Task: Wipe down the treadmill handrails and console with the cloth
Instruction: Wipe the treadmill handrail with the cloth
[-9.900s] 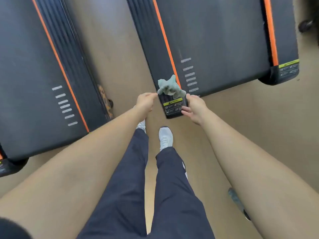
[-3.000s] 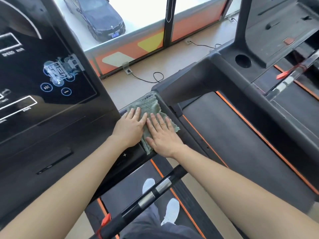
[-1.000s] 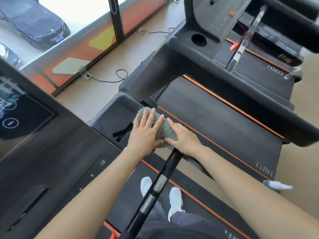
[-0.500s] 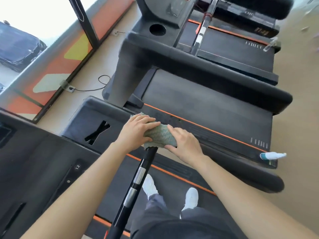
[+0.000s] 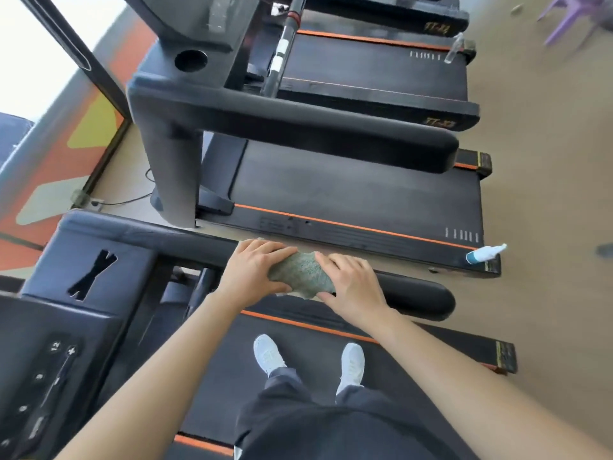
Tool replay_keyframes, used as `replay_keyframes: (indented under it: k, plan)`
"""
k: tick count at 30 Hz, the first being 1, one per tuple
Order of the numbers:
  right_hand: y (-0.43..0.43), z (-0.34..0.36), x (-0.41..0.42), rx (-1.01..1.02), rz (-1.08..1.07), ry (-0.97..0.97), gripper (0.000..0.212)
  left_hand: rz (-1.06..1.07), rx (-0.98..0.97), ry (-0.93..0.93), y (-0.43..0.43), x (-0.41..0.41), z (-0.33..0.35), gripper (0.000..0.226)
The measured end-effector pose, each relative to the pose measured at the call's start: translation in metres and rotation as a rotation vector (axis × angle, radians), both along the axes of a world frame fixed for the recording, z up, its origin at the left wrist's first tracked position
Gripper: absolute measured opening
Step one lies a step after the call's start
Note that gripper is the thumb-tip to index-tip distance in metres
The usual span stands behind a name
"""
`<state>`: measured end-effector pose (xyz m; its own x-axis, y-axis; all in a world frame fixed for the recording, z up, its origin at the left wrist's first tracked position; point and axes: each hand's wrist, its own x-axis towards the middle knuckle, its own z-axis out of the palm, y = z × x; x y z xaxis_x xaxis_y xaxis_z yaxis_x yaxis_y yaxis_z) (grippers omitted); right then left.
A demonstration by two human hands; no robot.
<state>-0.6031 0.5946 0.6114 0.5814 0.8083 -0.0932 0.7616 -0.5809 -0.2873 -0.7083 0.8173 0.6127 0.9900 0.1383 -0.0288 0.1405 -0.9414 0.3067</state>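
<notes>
A grey-green cloth (image 5: pixel 303 272) is draped over the black padded right handrail (image 5: pixel 418 293) of the treadmill I stand on. My left hand (image 5: pixel 253 272) grips the cloth's left side, fingers over the rail's top and thumb on the near side. My right hand (image 5: pixel 351 285) holds the cloth's right side the same way, wrapped around the rail. The console (image 5: pixel 43 370) with its buttons fills the lower left, with a tray (image 5: pixel 89 260) above it. The rail's rounded end lies to the right of my hands.
A neighbouring treadmill (image 5: pixel 348 190) stands just beyond the rail, its own handrail (image 5: pixel 315 127) higher in view. A spray bottle (image 5: pixel 486 254) lies on that treadmill's rear corner. My feet stand on the belt (image 5: pixel 232 360). A cable (image 5: pixel 132 199) runs on the tan floor.
Both hands and the cloth have slid along the handrail, away from the console toward its free end. My view has turned right and down.
</notes>
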Motion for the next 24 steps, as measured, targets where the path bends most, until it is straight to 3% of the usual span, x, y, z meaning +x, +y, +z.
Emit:
replay_keyframes:
  k: [7, 13, 19, 24]
  plan:
    - [-0.084, -0.008, 0.025, 0.04, -0.056, -0.044, 0.081, -0.032, -0.02, -0.033, -0.078, 0.031, -0.007, 0.081]
    - [-0.155, -0.014, 0.043, 0.109, -0.153, -0.033, 0.083, -0.114, -0.092, -0.078, -0.144, 0.058, -0.006, 0.064]
    - [-0.211, -0.033, 0.048, 0.224, -0.326, 0.138, 0.085, -0.179, -0.103, -0.008, -0.189, 0.084, -0.007, 0.055]
    - [-0.242, -0.049, 0.05, 0.315, -0.46, 0.381, 0.071, -0.242, -0.09, 0.018, -0.222, 0.106, -0.006, 0.057]
